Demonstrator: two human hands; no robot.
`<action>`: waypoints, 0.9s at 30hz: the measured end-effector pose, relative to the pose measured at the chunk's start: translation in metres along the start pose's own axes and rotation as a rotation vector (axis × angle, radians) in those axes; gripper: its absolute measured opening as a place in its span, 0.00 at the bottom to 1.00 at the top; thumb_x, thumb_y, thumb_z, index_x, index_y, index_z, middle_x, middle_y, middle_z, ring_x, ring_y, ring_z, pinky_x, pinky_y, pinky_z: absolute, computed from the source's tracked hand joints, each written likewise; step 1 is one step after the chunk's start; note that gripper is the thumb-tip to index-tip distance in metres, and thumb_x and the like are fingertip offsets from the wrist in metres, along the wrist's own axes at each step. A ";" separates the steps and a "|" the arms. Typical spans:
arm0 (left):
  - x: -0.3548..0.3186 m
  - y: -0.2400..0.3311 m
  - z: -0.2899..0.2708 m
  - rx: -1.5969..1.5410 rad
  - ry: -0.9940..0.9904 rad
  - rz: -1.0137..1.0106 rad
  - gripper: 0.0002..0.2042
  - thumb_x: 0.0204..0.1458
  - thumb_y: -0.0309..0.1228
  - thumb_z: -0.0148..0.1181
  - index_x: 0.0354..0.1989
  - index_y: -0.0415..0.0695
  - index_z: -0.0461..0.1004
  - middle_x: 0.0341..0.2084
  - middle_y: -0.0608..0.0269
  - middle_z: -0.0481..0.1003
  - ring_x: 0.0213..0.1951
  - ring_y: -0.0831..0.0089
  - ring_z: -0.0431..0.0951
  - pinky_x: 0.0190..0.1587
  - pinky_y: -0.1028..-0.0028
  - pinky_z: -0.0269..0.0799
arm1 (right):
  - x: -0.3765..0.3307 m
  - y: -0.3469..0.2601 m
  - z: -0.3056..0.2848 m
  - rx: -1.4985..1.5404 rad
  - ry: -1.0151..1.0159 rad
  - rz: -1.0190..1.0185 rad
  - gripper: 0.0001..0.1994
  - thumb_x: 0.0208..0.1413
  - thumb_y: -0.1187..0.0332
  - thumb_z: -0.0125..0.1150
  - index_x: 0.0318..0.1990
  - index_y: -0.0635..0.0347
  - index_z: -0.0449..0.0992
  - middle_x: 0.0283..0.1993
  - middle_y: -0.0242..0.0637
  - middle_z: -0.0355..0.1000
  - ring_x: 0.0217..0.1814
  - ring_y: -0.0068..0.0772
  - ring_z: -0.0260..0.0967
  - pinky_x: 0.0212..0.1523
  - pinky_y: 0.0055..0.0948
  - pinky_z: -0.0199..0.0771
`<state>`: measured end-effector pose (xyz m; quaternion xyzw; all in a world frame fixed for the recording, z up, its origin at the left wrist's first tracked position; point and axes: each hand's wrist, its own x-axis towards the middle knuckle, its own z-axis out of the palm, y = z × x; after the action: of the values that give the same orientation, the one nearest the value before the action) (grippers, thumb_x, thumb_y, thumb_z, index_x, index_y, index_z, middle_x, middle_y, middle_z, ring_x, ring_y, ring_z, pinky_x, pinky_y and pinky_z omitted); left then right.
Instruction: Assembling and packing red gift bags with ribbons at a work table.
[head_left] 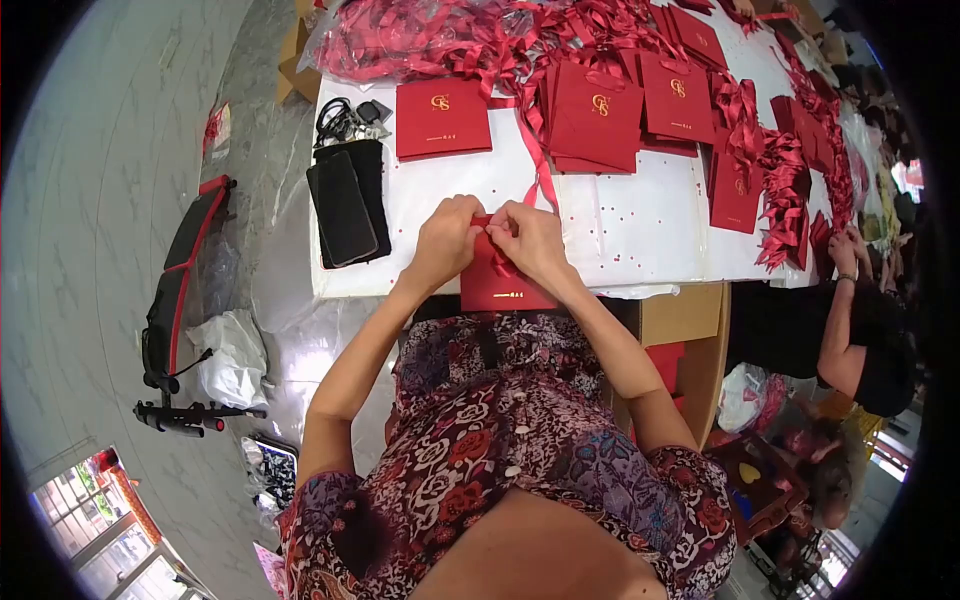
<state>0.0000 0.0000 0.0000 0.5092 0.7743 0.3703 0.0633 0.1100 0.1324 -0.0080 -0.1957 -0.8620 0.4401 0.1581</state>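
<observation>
A flat red paper gift bag [508, 293] with gold print lies at the table's near edge, in front of my body. My left hand [450, 238] is closed at the bag's upper left edge, thumb and fingertips pinched together. Close beside it, my right hand [532, 243] pinches at the same upper edge, where a red satin ribbon [503, 266] hangs over the bag's front. The fingertips of both hands nearly meet and hide the exact spot they grip. Just beyond the right hand, ribbon strips [541, 175] trail down from the heap.
Left on the table are a black phone [343, 208] and coiled black cables [340, 120]. Red bags [443, 118] and bag stacks [597, 115] stand beyond my hands, before a ribbon heap [410, 40]. A cardboard box [685, 315] is below right. Another person's arm [842, 325] works at the far right.
</observation>
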 end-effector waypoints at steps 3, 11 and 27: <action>-0.001 0.005 0.004 0.037 0.005 -0.030 0.07 0.48 0.20 0.57 0.35 0.42 0.71 0.27 0.53 0.74 0.33 0.52 0.75 0.36 0.61 0.72 | 0.000 -0.003 0.004 0.020 0.007 0.072 0.06 0.47 0.68 0.65 0.28 0.62 0.77 0.23 0.44 0.74 0.24 0.45 0.74 0.28 0.39 0.73; 0.003 0.007 0.005 -0.003 0.037 -0.069 0.05 0.48 0.22 0.58 0.34 0.41 0.73 0.25 0.53 0.75 0.31 0.53 0.76 0.33 0.60 0.72 | -0.001 -0.011 -0.007 0.023 -0.006 0.048 0.07 0.47 0.69 0.67 0.28 0.62 0.76 0.22 0.43 0.74 0.23 0.45 0.74 0.27 0.39 0.72; 0.007 0.020 -0.006 -0.121 0.043 0.058 0.07 0.47 0.27 0.68 0.30 0.40 0.76 0.24 0.59 0.75 0.27 0.63 0.73 0.32 0.68 0.70 | 0.035 0.019 -0.049 0.232 -0.468 0.123 0.12 0.56 0.62 0.62 0.35 0.63 0.83 0.26 0.39 0.77 0.28 0.27 0.71 0.32 0.30 0.71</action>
<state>0.0082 0.0069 0.0194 0.5187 0.7365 0.4291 0.0667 0.1050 0.1933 0.0078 -0.1212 -0.8054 0.5779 -0.0514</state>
